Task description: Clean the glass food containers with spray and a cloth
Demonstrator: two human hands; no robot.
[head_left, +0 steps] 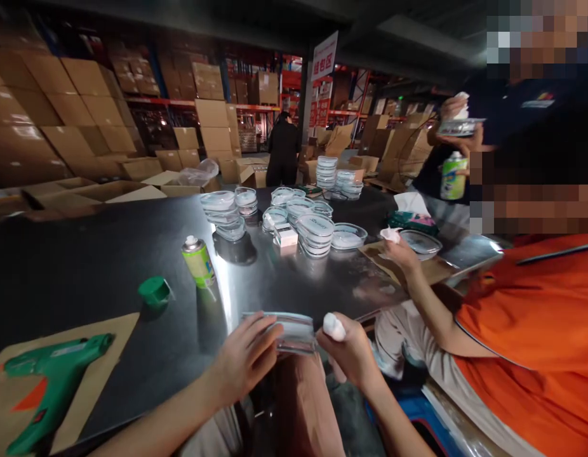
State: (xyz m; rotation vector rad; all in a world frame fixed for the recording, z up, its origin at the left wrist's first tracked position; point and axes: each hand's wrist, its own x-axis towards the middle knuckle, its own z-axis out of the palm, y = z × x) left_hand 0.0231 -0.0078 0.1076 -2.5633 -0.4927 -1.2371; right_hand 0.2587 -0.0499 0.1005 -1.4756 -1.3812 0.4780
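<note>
Left hand [244, 358] grips a clear plastic dish [294, 333], held on edge with the fingers wrapped over its rim, above the near edge of a dark metal table [108, 266]. Right hand [351, 351] is clenched around a white wad of tissue [333, 327], pressed close beside the dish; whether the wad touches it is hard to tell.

Nearest the left hand lie a green cap [154, 292] and a spray can [197, 261], which stands upright. A green glue gun [51, 387] rests on a cardboard sheet [103, 343] at the table's corner. Farther along, stacks of clear dishes [220, 209] stand around a small white box [285, 235].

To the right, a co-worker in an orange shirt [522, 317] holds a tissue wad [390, 235] above another dish [420, 242]. Beyond, a second co-worker [494, 108] holds a dish, tissue and a can. Cardboard boxes [84, 108] fill the shelves behind, and a person in dark clothes [283, 149] stands in the aisle.
</note>
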